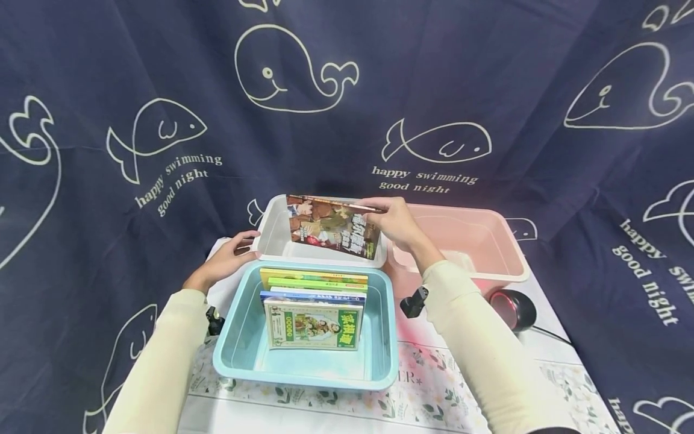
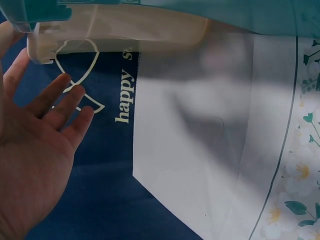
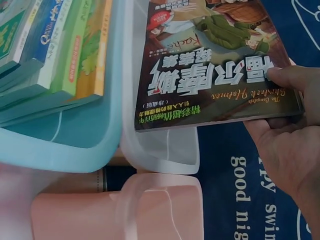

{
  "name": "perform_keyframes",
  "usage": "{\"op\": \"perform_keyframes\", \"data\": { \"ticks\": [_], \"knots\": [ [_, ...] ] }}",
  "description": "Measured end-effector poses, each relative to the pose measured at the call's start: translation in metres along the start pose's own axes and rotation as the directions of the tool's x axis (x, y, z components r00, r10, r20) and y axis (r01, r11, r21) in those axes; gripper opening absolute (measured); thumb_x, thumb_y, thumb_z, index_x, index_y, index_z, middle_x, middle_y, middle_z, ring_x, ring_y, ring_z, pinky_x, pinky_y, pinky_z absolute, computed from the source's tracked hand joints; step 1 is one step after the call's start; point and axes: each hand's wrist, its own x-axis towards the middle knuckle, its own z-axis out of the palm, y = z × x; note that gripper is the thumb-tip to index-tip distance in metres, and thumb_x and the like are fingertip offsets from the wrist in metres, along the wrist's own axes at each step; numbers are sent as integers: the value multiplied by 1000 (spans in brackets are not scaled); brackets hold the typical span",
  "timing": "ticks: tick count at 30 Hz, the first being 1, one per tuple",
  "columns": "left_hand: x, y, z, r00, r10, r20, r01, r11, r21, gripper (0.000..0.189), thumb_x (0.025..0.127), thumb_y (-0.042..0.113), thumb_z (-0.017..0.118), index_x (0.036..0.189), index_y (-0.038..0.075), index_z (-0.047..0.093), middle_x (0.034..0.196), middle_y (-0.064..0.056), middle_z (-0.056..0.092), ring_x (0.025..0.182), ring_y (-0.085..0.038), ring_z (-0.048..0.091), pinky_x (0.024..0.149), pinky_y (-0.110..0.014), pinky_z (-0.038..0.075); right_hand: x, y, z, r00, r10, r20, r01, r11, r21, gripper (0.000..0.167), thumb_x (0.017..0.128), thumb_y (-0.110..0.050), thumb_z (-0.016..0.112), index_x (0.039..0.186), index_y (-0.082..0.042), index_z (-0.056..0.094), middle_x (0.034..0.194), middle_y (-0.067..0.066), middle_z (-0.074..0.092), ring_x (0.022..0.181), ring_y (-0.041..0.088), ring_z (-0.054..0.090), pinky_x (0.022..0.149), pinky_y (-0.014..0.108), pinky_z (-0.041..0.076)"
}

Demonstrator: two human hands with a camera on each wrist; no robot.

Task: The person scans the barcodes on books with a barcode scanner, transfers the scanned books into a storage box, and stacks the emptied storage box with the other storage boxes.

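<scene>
Right hand (image 1: 398, 226) pinches the book (image 1: 325, 226), long axis running leftward from it, title end nearest; left hand (image 1: 226, 260), fingers extended, touches the white bin (image 1: 275, 229).

Soft shadows, dim left wrist view

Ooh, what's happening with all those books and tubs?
A person is holding a brown book with their right hand at the white tub; whether it's partly inside is hard to tell. Their left hand is at that tub's left end. Nearer the person, the blue tub has several books standing in it. The pink tub is to the right.
</scene>
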Motion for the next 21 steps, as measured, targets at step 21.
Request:
{"op": "perform_keyframes", "data": {
  "ticks": [21],
  "knots": [
    [0,-3,2,1000,12,-8,-12,1000,0,67,103,31,62,160,16,31,161,-28,37,150,-52,35,120,-66,33,-5,41,28,977,-20,212,31,998,-49,34,93,7,62,122,-5,76,113,18,76,68,17,56,57,22,45]
  ]
}}
